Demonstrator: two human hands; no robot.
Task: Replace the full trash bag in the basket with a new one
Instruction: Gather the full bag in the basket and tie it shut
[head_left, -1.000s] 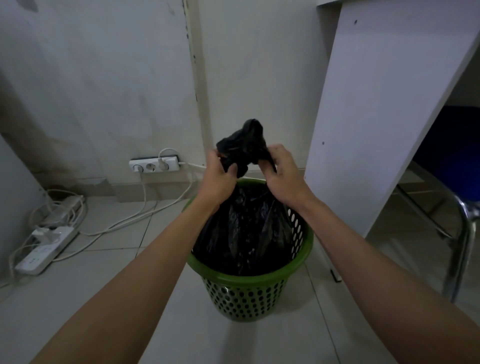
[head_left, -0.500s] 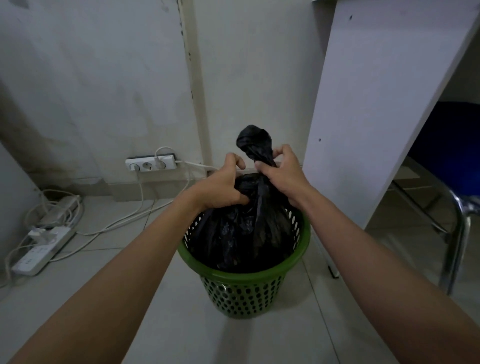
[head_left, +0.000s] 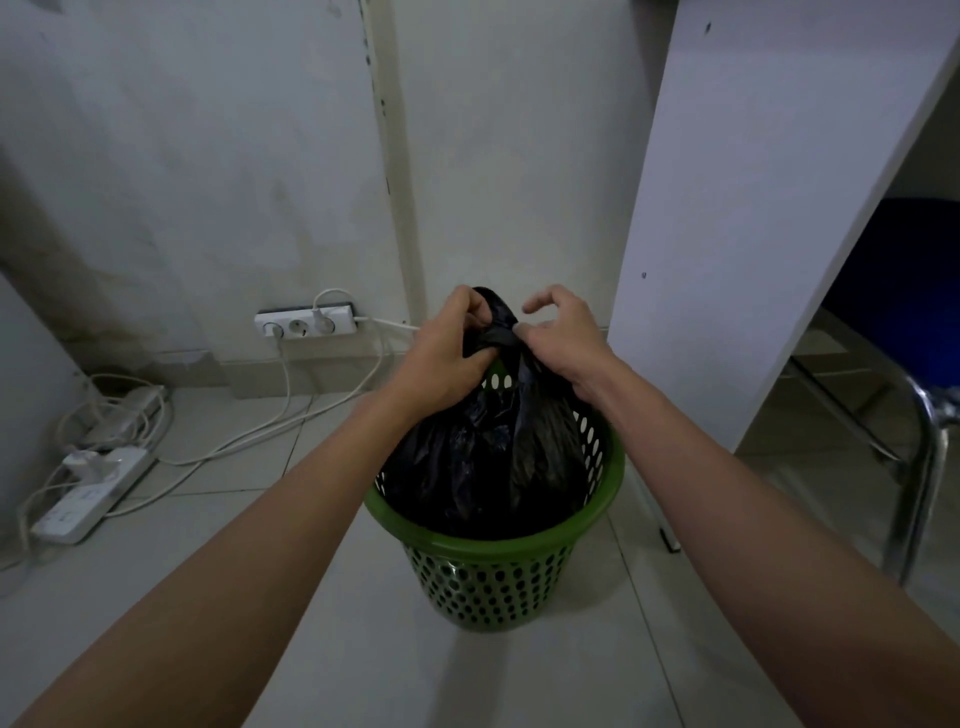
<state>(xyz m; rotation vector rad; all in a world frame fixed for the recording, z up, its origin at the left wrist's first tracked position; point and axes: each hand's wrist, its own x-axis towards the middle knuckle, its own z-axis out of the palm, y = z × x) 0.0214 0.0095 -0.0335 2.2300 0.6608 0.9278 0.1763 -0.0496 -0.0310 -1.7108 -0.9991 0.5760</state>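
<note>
A full black trash bag (head_left: 488, 457) sits inside a green perforated basket (head_left: 493, 577) on the floor, low in the middle of the view. Its gathered neck is twisted into a knot just above the basket's rim. My left hand (head_left: 447, 353) grips the left side of that knot. My right hand (head_left: 561, 338) pinches the right side with thumb and forefinger, its other fingers curled loosely above. No new bag is in view.
A white desk side panel (head_left: 753, 208) stands right of the basket, with a blue chair (head_left: 904, 291) and its chrome leg behind. A wall socket strip (head_left: 306, 322), cables and power strips (head_left: 88, 499) lie on the tiled floor at left.
The bag's gathered top has been pulled down from a tall bunch into a tight knot. Both hands have closed in on it; the right hand's fingers have loosened.
</note>
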